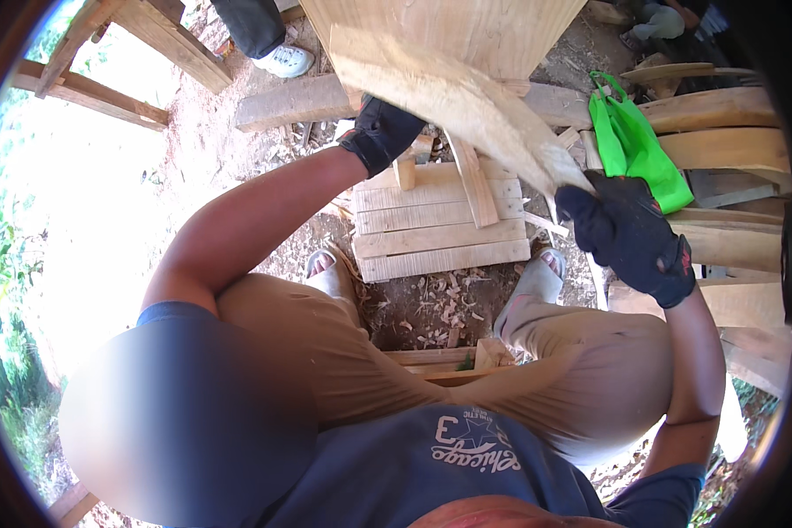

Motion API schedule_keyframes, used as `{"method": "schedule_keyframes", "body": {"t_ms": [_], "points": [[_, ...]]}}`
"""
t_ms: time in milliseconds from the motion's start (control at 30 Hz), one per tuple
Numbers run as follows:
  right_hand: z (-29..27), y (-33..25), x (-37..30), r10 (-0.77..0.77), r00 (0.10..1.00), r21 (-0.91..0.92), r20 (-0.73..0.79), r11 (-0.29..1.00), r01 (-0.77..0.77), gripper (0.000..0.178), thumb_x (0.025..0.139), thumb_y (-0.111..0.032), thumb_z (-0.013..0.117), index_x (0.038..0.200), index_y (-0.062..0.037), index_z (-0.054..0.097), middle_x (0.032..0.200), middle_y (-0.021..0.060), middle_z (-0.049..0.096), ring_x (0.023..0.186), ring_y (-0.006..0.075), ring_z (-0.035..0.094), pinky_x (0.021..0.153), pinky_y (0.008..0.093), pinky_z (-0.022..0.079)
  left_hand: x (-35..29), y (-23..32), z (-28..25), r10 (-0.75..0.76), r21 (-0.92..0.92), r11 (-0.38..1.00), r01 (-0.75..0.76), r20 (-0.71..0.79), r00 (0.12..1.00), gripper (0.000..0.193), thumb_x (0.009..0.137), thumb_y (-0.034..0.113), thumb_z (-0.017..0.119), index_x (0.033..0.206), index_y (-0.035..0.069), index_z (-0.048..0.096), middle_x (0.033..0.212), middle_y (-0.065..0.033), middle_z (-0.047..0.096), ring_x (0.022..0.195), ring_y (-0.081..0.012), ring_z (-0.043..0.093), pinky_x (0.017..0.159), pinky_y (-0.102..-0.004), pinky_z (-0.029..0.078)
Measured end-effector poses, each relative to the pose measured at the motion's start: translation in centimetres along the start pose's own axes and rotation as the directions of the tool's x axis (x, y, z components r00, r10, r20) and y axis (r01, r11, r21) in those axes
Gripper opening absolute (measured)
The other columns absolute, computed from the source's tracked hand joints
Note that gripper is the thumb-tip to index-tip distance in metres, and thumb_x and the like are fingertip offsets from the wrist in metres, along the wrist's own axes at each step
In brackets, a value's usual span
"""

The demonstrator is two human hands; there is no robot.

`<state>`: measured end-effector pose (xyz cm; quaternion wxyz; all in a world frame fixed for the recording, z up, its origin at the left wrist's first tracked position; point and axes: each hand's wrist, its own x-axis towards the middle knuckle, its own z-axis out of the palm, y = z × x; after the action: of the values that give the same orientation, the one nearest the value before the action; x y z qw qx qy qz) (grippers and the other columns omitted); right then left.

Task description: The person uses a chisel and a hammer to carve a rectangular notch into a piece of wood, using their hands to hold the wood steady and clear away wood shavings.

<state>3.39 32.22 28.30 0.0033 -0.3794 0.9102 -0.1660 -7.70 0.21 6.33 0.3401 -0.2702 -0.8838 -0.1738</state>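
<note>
A long, pale wooden board (466, 97) with a rough, uneven edge is held up in front of me, slanting from the upper left down to the right. My left hand (383, 132), in a black glove, grips its lower edge toward the far end; the board partly hides those fingers. My right hand (629, 231), also gloved in black, is closed around the board's near right end. Below the board, a low slatted wooden platform (440, 246) lies between my feet, with a narrow wooden piece (473, 180) resting on it.
A wide wooden panel (449, 31) stands ahead, by a thick beam (290, 104). To the right, a bright green bag (634, 145) lies by stacked curved planks (722, 151). Wood shavings (453, 308) litter the ground. Another person's white shoe (286, 61) is at the upper left.
</note>
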Motion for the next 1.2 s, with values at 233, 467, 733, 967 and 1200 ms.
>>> {"method": "schedule_keyframes", "body": {"t_ms": [233, 467, 733, 967, 1200], "points": [[-2.3, -6.6, 2.9, 0.614, 0.787, 0.720, -0.049, 0.568, -0.398, 0.044, 0.111, -0.040, 0.054, 0.099, -0.0004, 0.072, 0.063, 0.0038, 0.059, 0.054, 0.0116, 0.054, 0.052, 0.0294, 0.042, 1.8, 2.6, -5.1, -0.666, -0.445, 0.264, 0.856, 0.557, 0.496, 0.040, 0.092, 0.047, 0.076, 0.085, 0.008, 0.073, 0.070, -0.0037, 0.067, 0.068, -0.0141, 0.064, 0.071, -0.0358, 0.054], [-1.8, -2.9, 2.1, 0.572, 0.754, 0.280, 0.323, 0.703, -0.653, 0.039, 0.108, -0.036, 0.056, 0.089, -0.0041, 0.069, 0.061, 0.0066, 0.062, 0.054, 0.0166, 0.060, 0.056, 0.0355, 0.047, 1.8, 2.1, -3.5, -0.715, -0.514, 0.170, 0.841, 0.522, 0.464, 0.038, 0.093, 0.045, 0.076, 0.085, 0.008, 0.073, 0.073, -0.0031, 0.068, 0.071, -0.0131, 0.064, 0.072, -0.0351, 0.054], [-0.9, -3.5, 1.7, 0.494, 0.862, 0.522, 0.119, 0.707, -0.477, 0.035, 0.106, -0.034, 0.063, 0.105, 0.0014, 0.068, 0.067, 0.0053, 0.063, 0.053, 0.0116, 0.056, 0.052, 0.0286, 0.044, 1.3, 1.7, -4.5, -0.696, -0.442, 0.195, 0.876, 0.566, 0.441, 0.038, 0.093, 0.046, 0.076, 0.089, 0.008, 0.075, 0.076, -0.0027, 0.069, 0.074, -0.0155, 0.065, 0.075, -0.0355, 0.054], [-2.0, -5.4, 2.8, 0.544, 0.751, 0.333, 0.375, 0.677, -0.656, 0.034, 0.104, -0.034, 0.068, 0.096, -0.0010, 0.069, 0.069, 0.0061, 0.064, 0.054, 0.0106, 0.056, 0.052, 0.0290, 0.045, -2.5, 0.3, -0.8, -0.355, -0.120, 0.918, 0.378, 0.177, 0.918, 0.031, 0.096, 0.042, 0.069, 0.100, 0.012, 0.077, 0.088, -0.0086, 0.076, 0.081, -0.0274, 0.073, 0.081, -0.0413, 0.058], [-1.4, -3.8, 1.2, 0.418, 0.898, 0.398, 0.137, 0.807, -0.437, 0.038, 0.104, -0.035, 0.067, 0.085, -0.0027, 0.068, 0.064, 0.0082, 0.061, 0.053, 0.0163, 0.056, 0.055, 0.0336, 0.045, 1.1, 1.8, -4.5, -0.634, -0.400, 0.373, 0.837, 0.548, 0.545, 0.038, 0.093, 0.046, 0.073, 0.088, 0.009, 0.074, 0.074, -0.0064, 0.070, 0.071, -0.0186, 0.068, 0.074, -0.0373, 0.056]]}}
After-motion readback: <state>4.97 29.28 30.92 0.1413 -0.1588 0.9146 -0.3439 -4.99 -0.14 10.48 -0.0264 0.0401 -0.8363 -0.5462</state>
